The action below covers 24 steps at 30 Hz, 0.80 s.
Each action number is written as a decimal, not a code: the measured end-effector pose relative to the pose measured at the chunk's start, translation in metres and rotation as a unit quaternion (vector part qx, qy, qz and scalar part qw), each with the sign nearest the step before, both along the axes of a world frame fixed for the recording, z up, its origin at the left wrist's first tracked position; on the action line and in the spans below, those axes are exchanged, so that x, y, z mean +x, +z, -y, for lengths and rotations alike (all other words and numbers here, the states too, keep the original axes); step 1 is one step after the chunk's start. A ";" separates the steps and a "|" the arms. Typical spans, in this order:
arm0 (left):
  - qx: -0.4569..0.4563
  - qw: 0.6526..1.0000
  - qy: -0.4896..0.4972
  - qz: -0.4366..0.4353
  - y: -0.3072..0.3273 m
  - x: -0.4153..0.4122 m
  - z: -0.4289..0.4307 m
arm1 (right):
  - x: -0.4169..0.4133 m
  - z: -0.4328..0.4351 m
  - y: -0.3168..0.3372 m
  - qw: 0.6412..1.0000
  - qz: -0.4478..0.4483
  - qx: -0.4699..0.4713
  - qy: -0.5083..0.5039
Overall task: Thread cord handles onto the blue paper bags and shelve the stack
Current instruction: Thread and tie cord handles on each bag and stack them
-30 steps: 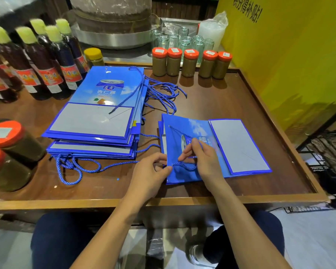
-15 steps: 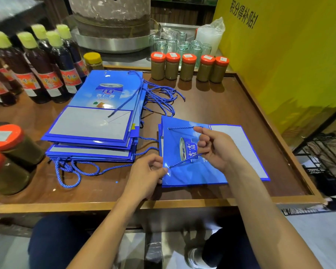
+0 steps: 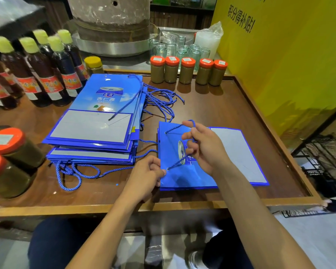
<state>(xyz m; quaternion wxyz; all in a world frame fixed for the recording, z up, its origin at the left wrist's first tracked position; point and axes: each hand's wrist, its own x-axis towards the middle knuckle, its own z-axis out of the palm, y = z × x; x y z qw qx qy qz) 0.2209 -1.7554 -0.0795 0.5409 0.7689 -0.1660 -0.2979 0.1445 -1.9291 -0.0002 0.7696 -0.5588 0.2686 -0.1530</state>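
A flat blue paper bag [image 3: 229, 152] lies on the wooden table [image 3: 211, 105] in front of me. A blue cord handle [image 3: 176, 164] runs from its two holes up to my right hand [image 3: 204, 146], which grips the cord's loop and holds it taut above the bag. At the near hole, my left hand [image 3: 145, 175] pinches the bag's left edge. To the left sits a stack of blue bags [image 3: 93, 131] with loose cord handles [image 3: 163, 101] trailing from it.
Dark bottles with green caps [image 3: 47, 74] line the back left. Orange-lidded jars [image 3: 186, 71] stand along the back, and larger jars [image 3: 10, 152] sit at the left edge. A yellow wall [image 3: 289, 65] bounds the right; a black wire rack [image 3: 322, 162] stands beyond the table.
My right hand has risen from the bag's near edge and pulled the cord loop up and away, tightening it through the holes. My left hand stays at the bag's left edge.
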 end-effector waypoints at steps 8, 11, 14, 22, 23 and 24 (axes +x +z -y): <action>0.012 1.000 0.010 -0.006 0.002 -0.001 -0.001 | -0.009 0.030 -0.019 0.984 0.005 0.153 -0.094; 0.022 1.000 0.000 -0.017 0.004 -0.001 0.003 | -0.016 0.041 -0.024 0.982 -0.004 0.155 -0.103; 0.005 1.000 0.004 -0.014 0.009 -0.004 0.007 | -0.018 0.049 -0.027 0.981 -0.007 0.135 -0.137; 0.033 0.987 -0.063 0.143 0.005 -0.009 0.003 | -0.058 0.049 -0.052 0.932 -0.188 -0.285 -0.120; 0.035 0.982 -0.081 0.169 0.006 -0.010 0.002 | -0.068 0.049 -0.055 0.917 -0.184 -0.337 -0.105; 0.041 0.974 -0.101 0.197 0.005 -0.009 0.000 | -0.079 0.048 -0.058 0.907 -0.178 -0.375 -0.078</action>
